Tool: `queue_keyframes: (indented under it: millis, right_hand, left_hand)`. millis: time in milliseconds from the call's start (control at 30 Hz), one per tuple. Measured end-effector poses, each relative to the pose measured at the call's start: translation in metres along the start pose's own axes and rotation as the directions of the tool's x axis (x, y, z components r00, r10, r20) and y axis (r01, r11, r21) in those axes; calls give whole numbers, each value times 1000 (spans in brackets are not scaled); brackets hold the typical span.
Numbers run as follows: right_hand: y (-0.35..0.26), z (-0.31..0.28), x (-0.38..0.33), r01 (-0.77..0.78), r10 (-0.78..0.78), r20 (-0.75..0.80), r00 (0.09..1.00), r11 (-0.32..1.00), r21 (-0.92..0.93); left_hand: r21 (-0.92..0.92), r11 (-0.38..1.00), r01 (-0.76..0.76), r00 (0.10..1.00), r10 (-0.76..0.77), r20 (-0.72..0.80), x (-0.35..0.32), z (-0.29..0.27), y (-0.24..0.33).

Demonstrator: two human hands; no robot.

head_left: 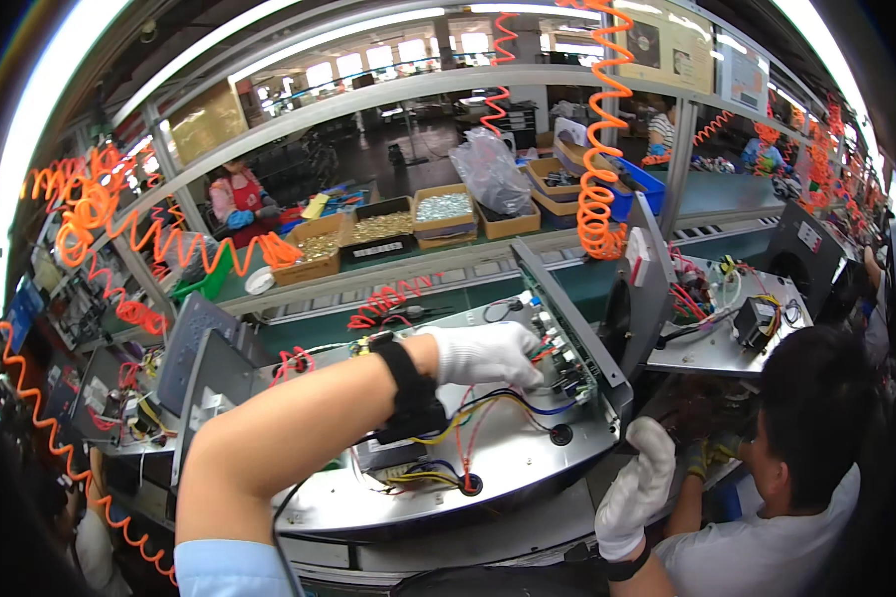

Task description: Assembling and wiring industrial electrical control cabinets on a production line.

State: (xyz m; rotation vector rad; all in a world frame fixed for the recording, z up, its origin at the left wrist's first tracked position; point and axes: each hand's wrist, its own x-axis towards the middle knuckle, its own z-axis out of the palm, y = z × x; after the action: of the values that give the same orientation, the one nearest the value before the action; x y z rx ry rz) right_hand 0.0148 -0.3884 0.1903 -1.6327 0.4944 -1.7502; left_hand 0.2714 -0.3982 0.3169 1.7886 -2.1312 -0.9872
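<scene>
My left hand [488,355], in a white knit glove, reaches across a shiny metal chassis [368,502]. Its fingers are closed at a circuit board [562,343] along the chassis's right-hand panel, among connectors and thin red and green wires. What the fingertips grip is hidden. Lower right, just beyond the chassis edge, my right hand [639,488] is raised, also gloved in white; its fingers are together and slightly bent, with nothing visible in them. Below my left hand, a bundle of yellow, blue and red wires [488,398] runs over the chassis from a boxy transformer [398,453].
Behind the chassis, cardboard bins [446,214] of small metal parts line a shelf. An orange coiled hose [597,189] hangs near the dark upright panel [635,279]. Close on my right sits a co-worker [796,468]; another open chassis [737,318] stands beyond.
</scene>
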Motion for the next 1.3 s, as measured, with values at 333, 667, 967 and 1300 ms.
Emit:
queue_keyframes:
  millis: [333, 667, 967, 1300]
  right_hand:
    - [13, 68, -1, -436, 265, 705, 658, 897, 70]
    - [-9, 80, 40, -864, 409, 782, 470, 32, 503]
    - [-10, 71, 42, -904, 387, 821, 420, 255, 342]
    - [11, 56, 35, -866, 411, 764, 497, 173, 470]
  left_hand:
    - [-239, 967, 82, 994, -98, -56, -49, -42, 49]
    - [241, 855, 460, 771, -249, -587, -223, -13, 91]
    - [301, 756, 582, 705, -284, -650, -256, 93, 17]
    - [-165, 868, 469, 821, -497, -281, -215, 29, 11]
